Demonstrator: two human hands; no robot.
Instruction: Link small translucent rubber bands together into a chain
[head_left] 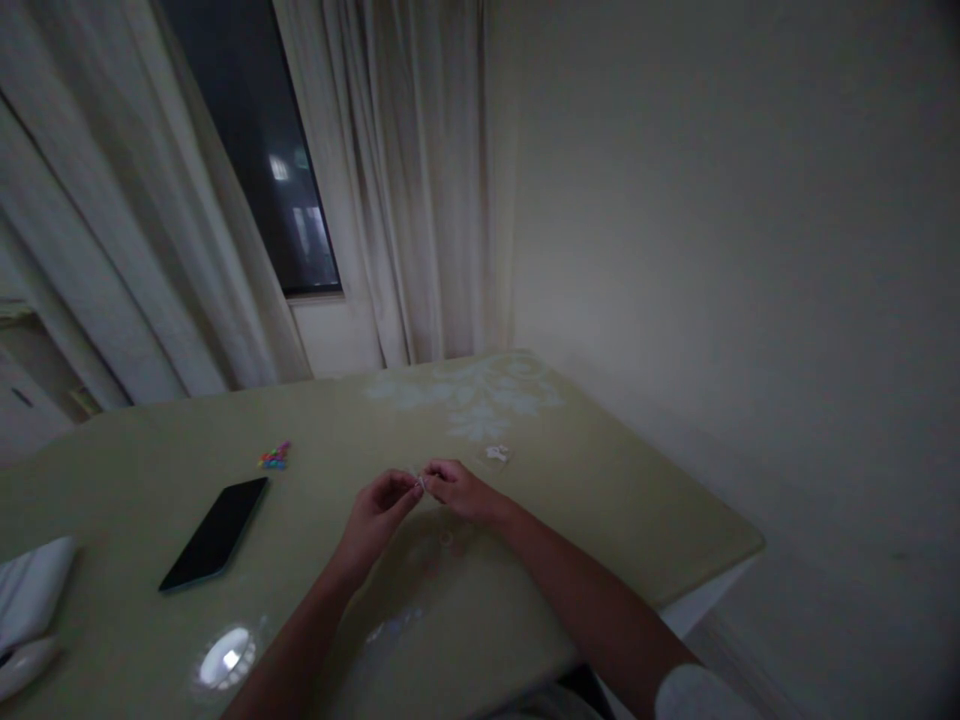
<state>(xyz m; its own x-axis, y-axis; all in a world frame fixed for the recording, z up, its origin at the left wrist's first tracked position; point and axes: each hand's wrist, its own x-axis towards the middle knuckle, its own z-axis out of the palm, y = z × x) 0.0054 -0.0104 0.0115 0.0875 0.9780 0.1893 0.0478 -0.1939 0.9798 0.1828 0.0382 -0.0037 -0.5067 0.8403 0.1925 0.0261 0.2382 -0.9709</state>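
Observation:
Both hands meet above the middle of the table, fingertips almost touching. My left hand (381,510) pinches a tiny whitish piece (421,482) between thumb and forefinger. From the other side, my right hand (459,490) has its fingers closed on the same piece. It is too small and dim to name. A little beyond my right hand lies a small cluster of white pieces (496,454). Farther left is a little pile of brightly coloured small pieces (275,456). A faint ring-like shape (447,538) shows on the table just below my hands.
A dark phone or tablet (215,533) lies left on the greenish table cover (600,520). Nearer is a bright round object (227,657), perhaps a mirror. White objects (36,590) sit at the left edge. A wall (712,250) borders the right side; curtains (420,180) hang behind.

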